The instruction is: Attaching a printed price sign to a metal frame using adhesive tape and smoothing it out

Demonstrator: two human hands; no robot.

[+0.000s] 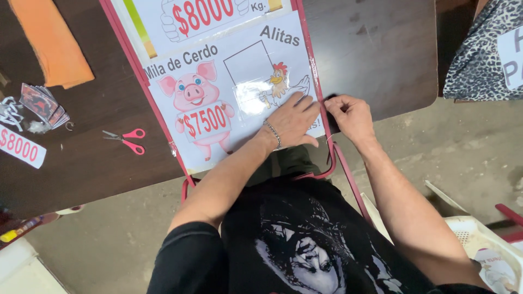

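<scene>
A white laminated poster (239, 71) with a pink cartoon pig, a cartoon chicken and red price figures lies in a red metal frame (143, 81) on a dark table (376, 49). My left hand (291, 122), with a bracelet on the wrist, presses flat on the poster's lower right corner, over the chicken. My right hand (351, 114) pinches at the frame's right edge beside that corner, fingers closed on something small and dark that I cannot make out.
Red-handled scissors (126, 140) lie left of the frame. Further left are an orange cloth (52, 41), a stack of cards (43, 104) and a white price strip (20, 145). A leopard-print fabric (479, 54) sits at the top right, a white plastic chair (479, 239) at the lower right.
</scene>
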